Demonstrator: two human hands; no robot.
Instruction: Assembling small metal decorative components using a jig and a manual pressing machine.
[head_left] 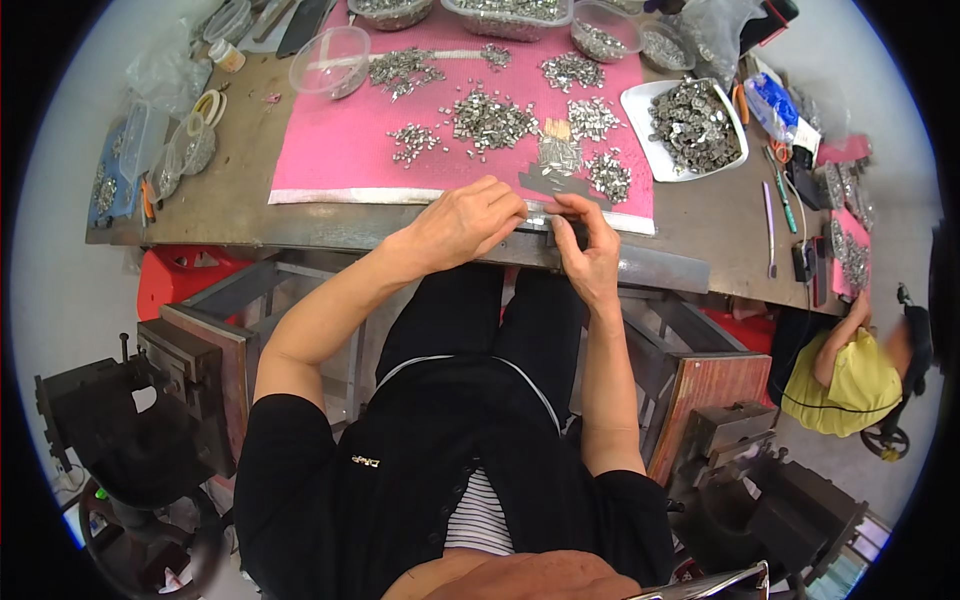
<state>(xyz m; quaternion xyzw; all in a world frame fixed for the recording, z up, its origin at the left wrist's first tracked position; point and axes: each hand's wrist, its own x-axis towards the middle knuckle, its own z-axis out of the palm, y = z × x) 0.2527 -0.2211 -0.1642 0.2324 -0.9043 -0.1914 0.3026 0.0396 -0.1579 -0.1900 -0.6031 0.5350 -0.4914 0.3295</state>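
Note:
At the table's front edge, my left hand [470, 222] is closed, its fingertips pinched together beside some small shiny metal pieces [537, 221]. What lies inside that pinch is hidden. My right hand [592, 248] faces it, thumb and forefinger curled around the other side of the same spot; whatever they grip is too small to name. Just beyond the fingertips, a dark flat metal strip [560, 184] lies on the pink mat [345, 150]. Behind it are a bunch of thin metal pins [560, 157] and loose heaps of small metal parts [490, 120].
A white tray [735, 160] of round metal parts stands right of the mat. Clear plastic tubs [330, 62] line the back. Screwdriver-like tools [780, 200] lie at right. Dark machines [130, 420] flank me below the table. Another person in yellow [845, 380] sits at far right.

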